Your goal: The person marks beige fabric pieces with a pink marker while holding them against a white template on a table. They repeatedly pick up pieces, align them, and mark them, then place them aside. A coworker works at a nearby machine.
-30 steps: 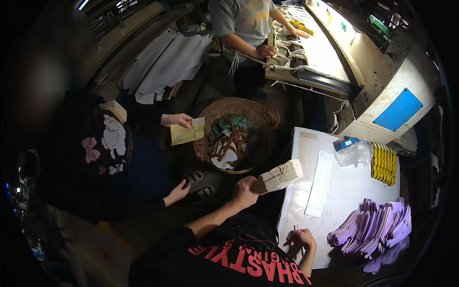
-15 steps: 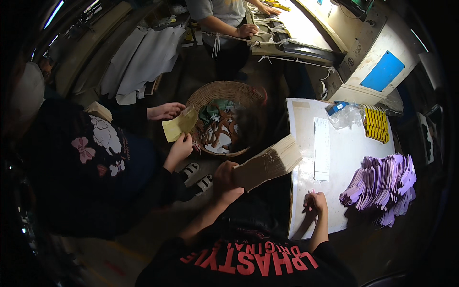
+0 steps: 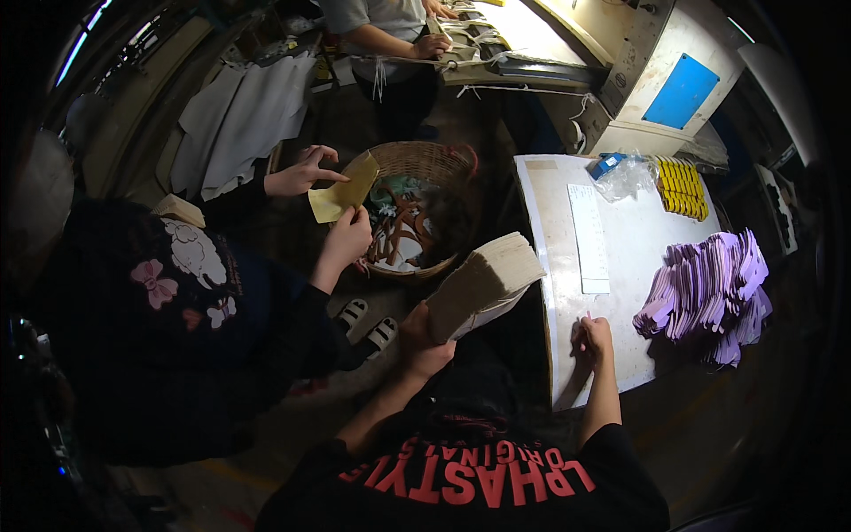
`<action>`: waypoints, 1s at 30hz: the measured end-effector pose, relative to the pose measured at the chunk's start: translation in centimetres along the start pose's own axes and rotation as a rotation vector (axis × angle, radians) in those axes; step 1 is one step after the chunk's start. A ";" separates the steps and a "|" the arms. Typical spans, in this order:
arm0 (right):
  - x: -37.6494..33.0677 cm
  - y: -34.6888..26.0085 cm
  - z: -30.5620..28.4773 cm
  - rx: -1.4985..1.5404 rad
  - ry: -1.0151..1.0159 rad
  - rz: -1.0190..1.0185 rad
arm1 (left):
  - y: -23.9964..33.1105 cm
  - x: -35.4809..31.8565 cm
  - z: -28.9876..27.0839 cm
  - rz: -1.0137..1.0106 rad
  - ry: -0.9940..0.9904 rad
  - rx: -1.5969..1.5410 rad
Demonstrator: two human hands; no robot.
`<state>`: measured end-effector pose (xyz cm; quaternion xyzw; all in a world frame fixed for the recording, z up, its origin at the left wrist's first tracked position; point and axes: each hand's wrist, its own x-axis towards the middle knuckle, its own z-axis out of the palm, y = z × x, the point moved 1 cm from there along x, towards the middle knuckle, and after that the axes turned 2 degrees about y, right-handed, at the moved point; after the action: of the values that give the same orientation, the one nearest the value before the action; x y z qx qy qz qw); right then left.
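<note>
My left hand [image 3: 424,341] grips the lower end of a thick stack of beige sheets [image 3: 483,282], held tilted in the air beside the left edge of the white table [image 3: 638,239]. My right hand [image 3: 594,337] rests on the table near its front edge. Its fingers are curled around a thin pink stick whose tip shows above the fist. A long white strip [image 3: 589,235] lies on the table just beyond that hand.
A co-worker on my left holds a yellowish piece [image 3: 341,191] over a wicker basket [image 3: 417,160] of scraps. Purple cut pieces [image 3: 709,293], yellow pieces [image 3: 681,186] and a plastic bag [image 3: 616,168] lie on the table. Another person works at a machine [image 3: 678,89] behind.
My left hand has raised the beige stack and brought it closer to the table edge. My right hand has stayed on the table. The co-worker's near hand has come up to the yellowish piece.
</note>
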<state>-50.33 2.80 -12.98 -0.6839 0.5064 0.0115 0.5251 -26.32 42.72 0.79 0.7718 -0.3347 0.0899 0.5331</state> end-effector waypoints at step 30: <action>-0.3 -0.3 -1.2 0.108 -0.107 0.052 | 4.3 -4.6 13.7 -0.090 -0.905 -0.311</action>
<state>-50.86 2.07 -12.05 -0.6394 0.4951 0.0344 0.5872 -35.47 31.72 -3.89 0.6583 -0.5088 -0.3294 0.4464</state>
